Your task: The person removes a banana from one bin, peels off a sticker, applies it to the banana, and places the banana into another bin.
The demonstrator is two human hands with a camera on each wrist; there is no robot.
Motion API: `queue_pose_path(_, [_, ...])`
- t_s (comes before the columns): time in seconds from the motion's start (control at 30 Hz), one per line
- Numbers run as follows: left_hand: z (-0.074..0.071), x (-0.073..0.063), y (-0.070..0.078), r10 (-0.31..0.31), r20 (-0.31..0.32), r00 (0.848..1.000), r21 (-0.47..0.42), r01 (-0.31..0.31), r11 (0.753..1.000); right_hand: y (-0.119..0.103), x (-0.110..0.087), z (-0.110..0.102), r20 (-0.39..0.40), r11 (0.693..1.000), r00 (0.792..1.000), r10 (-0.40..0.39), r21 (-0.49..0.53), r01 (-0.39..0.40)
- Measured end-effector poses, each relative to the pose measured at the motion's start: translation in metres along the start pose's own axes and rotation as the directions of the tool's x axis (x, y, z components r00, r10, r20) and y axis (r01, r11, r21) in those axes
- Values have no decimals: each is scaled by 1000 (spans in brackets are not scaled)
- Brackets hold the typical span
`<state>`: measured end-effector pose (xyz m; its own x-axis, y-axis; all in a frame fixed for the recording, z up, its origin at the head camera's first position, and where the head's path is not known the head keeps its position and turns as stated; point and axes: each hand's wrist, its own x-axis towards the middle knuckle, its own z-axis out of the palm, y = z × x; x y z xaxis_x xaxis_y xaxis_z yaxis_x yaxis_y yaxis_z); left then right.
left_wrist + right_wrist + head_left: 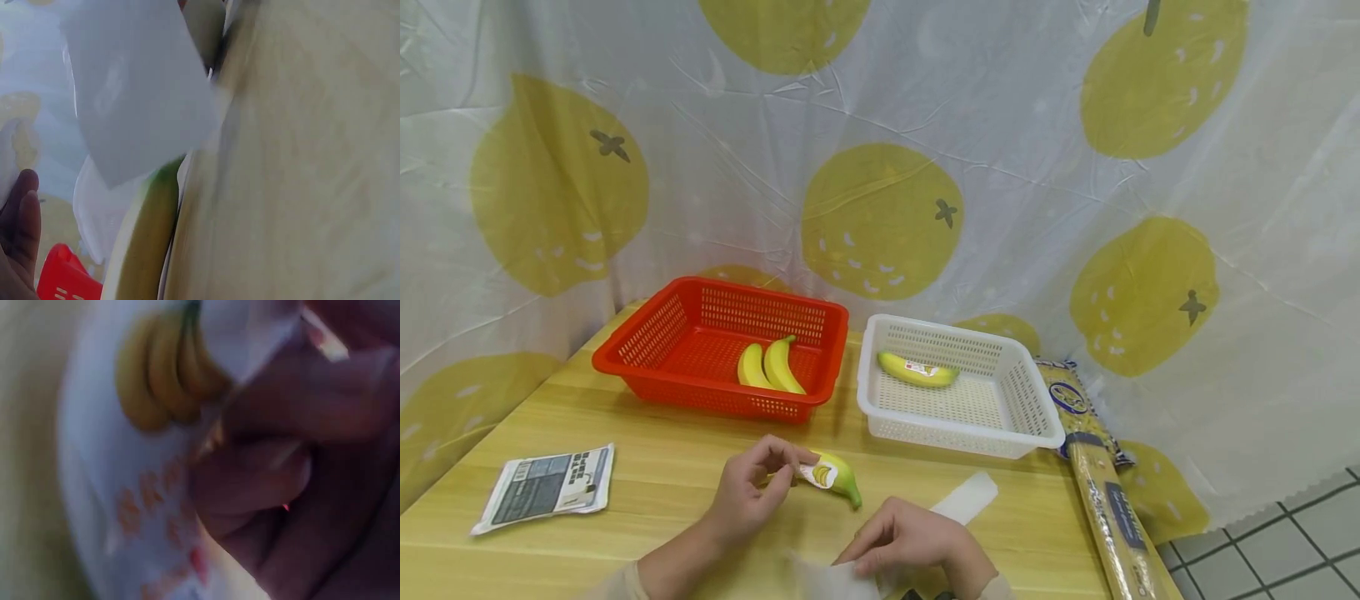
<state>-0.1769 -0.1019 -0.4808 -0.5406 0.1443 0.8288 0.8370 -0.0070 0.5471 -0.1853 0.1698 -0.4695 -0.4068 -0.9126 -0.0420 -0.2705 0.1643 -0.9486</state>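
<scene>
My left hand pinches an oval white label with a banana picture, which overlaps a green-tipped banana on the table. Its fingertips and a white edge appear at the far left of the left wrist view. Nearer the front, my right hand pinches a blurred sheet of white paper between thumb and fingers. That paper looks blank in the left wrist view, hanging in front of the banana's tip. Close up in the right wrist view, a label with bananas and orange lettering lies beside the right fingers.
Two bananas lie in a red basket at the back left. One labelled banana is in a white basket. A white strip sits beyond the right hand; pasta packs lie right, a printed packet left.
</scene>
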Motion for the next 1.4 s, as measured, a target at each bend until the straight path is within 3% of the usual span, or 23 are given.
queue_pose_path(0.07, [0,-1,-3,54,15,998,-19,-54,998,1,0,0,-18,999,1000,6,-39,-6])
queue_pose_path(0.13, [0,-1,-5,98,30,995,-46,-96,994,2,1,1,-121,991,992,34,-123,-49])
queue_pose_path(0.2, [-1,-2,-6,125,46,991,-58,-123,991,3,3,4,-273,954,959,72,-263,-147])
queue_pose_path(0.3, [-4,-2,-6,139,73,988,-60,-135,989,2,4,6,-447,876,889,104,-381,-294])
queue_pose_path(0.4, [-6,-2,-5,136,97,986,-54,-132,990,-3,3,7,-510,811,853,114,-448,-377])
queue_pose_path(0.53, [-8,-3,-6,147,135,980,-50,-141,989,-10,-2,6,-570,800,815,101,-441,-407])
queue_pose_path(0.6, [-8,-3,-5,152,155,976,-38,-148,988,-14,-4,4,-624,821,779,63,-411,-396])
queue_pose_path(0.7, [-8,-3,-4,173,173,970,-11,-173,985,-16,-1,0,-676,913,737,-10,-307,-270])
queue_pose_path(0.8, [-7,-3,-3,202,179,963,7,-206,978,-15,12,2,-653,980,755,-56,-180,-83])
queue_pose_path(0.87, [-6,-2,-4,224,182,957,10,-230,973,-15,23,5,-622,994,780,-61,-112,-12])
queue_pose_path(0.93, [-6,-2,-3,243,184,952,12,-249,968,-15,33,10,-607,994,791,-81,-104,22])
queue_pose_path(1.0, [-6,-3,-2,257,180,949,29,-266,964,-15,41,15,-620,992,776,-111,-118,47])
queue_pose_path(1.07, [-5,-2,-2,253,171,952,63,-266,962,-13,46,17,-644,980,745,-172,-187,64])
queue_pose_path(1.13, [-5,-2,-2,210,155,965,133,-231,964,-11,50,18,-663,950,700,-264,-303,71])
queue_pose_path(1.23, [-8,-3,-2,32,115,993,251,-60,966,-6,55,17,-665,864,616,-423,-500,54])
queue_pose_path(1.33, [-13,-3,-3,-160,62,985,381,125,916,-2,60,15,-635,779,554,-538,-626,39])
queue_pose_path(1.4, [-16,-3,-5,-220,38,975,441,181,879,0,63,14,-616,744,531,-582,-666,43])
